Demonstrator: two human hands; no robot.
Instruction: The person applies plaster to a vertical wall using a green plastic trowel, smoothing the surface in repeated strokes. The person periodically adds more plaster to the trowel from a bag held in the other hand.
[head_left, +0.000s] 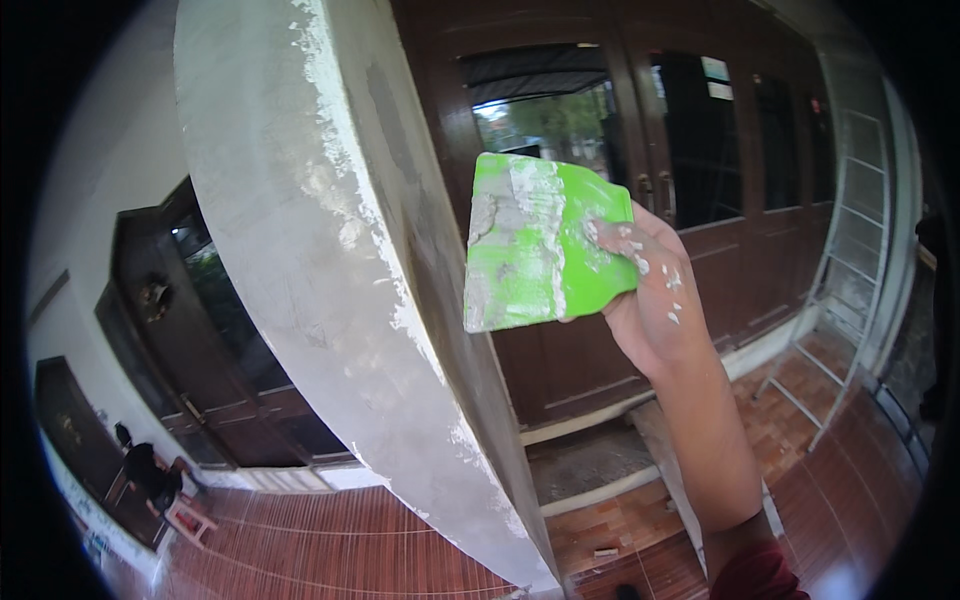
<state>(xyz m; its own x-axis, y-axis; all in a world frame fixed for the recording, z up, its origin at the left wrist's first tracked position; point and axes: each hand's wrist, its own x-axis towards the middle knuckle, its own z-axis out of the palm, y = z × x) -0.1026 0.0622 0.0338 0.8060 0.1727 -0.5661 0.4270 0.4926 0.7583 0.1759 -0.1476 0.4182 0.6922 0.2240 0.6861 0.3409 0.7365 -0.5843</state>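
My right hand grips a bright green plastic putty knife by its narrow end, with the thumb pressed on the near face. Grey and white putty smears cover the wide blade, and white flecks stick to my thumb and the back of the hand. Just left of the blade stands a grey plastered pillar. Rough white putty runs down its corner edge in a broken strip. A gap seems to lie between blade and pillar, though the exact distance is hard to judge. My left hand is out of view.
Behind my hand is a dark brown wooden double door with glass panes. A metal ladder leans at the right. Far left, a person in dark clothes sits on a small stool by brown doors. Reddish tiles cover the floor.
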